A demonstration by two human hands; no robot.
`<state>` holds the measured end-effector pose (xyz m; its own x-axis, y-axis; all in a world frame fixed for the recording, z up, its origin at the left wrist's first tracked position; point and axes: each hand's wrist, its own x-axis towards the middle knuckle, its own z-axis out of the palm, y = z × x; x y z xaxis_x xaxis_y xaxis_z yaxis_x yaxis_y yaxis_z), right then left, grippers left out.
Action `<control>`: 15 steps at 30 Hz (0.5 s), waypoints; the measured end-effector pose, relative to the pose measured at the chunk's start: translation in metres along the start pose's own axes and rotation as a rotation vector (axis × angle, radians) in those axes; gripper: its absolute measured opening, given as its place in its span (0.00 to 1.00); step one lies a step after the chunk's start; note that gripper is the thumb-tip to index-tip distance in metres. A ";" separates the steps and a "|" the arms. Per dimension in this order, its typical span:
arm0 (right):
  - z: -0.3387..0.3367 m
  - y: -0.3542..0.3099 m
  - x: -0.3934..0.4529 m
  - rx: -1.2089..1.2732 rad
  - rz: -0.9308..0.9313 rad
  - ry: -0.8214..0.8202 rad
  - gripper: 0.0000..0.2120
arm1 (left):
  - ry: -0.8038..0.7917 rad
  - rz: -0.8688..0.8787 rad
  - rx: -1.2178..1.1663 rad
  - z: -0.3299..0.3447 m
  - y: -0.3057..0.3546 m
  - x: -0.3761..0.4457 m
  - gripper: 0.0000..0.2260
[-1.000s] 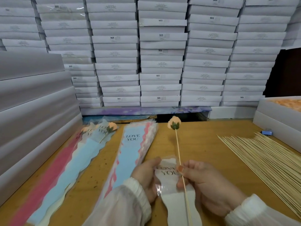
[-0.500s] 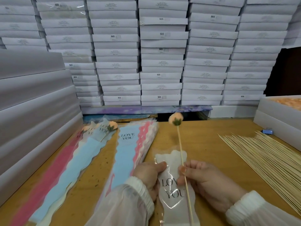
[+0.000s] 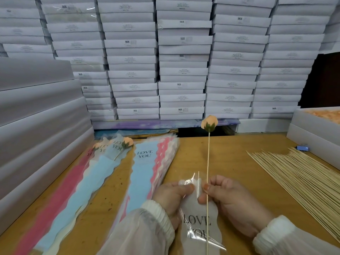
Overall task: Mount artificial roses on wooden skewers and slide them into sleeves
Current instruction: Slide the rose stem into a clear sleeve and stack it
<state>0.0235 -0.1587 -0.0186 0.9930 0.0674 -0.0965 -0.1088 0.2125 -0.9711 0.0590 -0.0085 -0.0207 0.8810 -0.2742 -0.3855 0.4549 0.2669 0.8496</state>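
Your sleeve (image 3: 200,223) is glossy clear plastic over a matt frosted panel (it catches glare at the edges). The skewer (image 3: 208,162) you hold is pale, smooth wood, like the loose skewers (image 3: 301,179). The counter (image 3: 226,155) is matt wood; the stacked boxes (image 3: 182,52) look like matt cardboard.

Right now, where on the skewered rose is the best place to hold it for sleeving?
Pinch the bare skewer mid-length from the side, as the right hand does. The shaft is thin, rigid and upright; the rose on top is soft and must enter the sleeve.
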 end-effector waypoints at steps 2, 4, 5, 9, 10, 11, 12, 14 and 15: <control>-0.002 0.000 0.000 -0.028 0.005 -0.015 0.04 | 0.009 0.009 0.003 -0.003 0.001 0.000 0.11; -0.005 0.000 0.000 -0.071 0.010 -0.020 0.04 | 0.052 0.051 0.033 -0.005 0.003 0.002 0.10; -0.007 -0.002 0.000 -0.091 0.016 -0.016 0.04 | 0.083 0.076 0.054 -0.007 0.003 0.003 0.10; -0.018 -0.013 0.007 -0.173 0.012 0.056 0.04 | 0.168 0.152 0.106 -0.010 -0.001 0.005 0.12; -0.021 -0.017 0.010 -0.176 0.008 0.083 0.04 | 0.172 0.158 0.115 -0.011 -0.002 0.004 0.11; -0.025 -0.022 0.013 -0.162 0.000 0.107 0.05 | 0.177 0.162 0.128 -0.010 -0.002 0.004 0.11; -0.028 -0.027 0.016 -0.129 -0.014 0.126 0.05 | 0.182 0.172 0.147 -0.010 -0.003 0.004 0.13; -0.031 -0.034 0.022 -0.042 -0.051 0.153 0.04 | 0.187 0.199 0.196 -0.009 -0.005 0.003 0.16; -0.032 -0.036 0.023 -0.002 -0.069 0.167 0.03 | 0.184 0.217 0.238 -0.009 -0.005 0.003 0.18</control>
<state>0.0521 -0.1955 0.0069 0.9919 -0.1098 -0.0641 -0.0399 0.2095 -0.9770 0.0600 -0.0021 -0.0296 0.9721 -0.0584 -0.2271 0.2310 0.0726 0.9702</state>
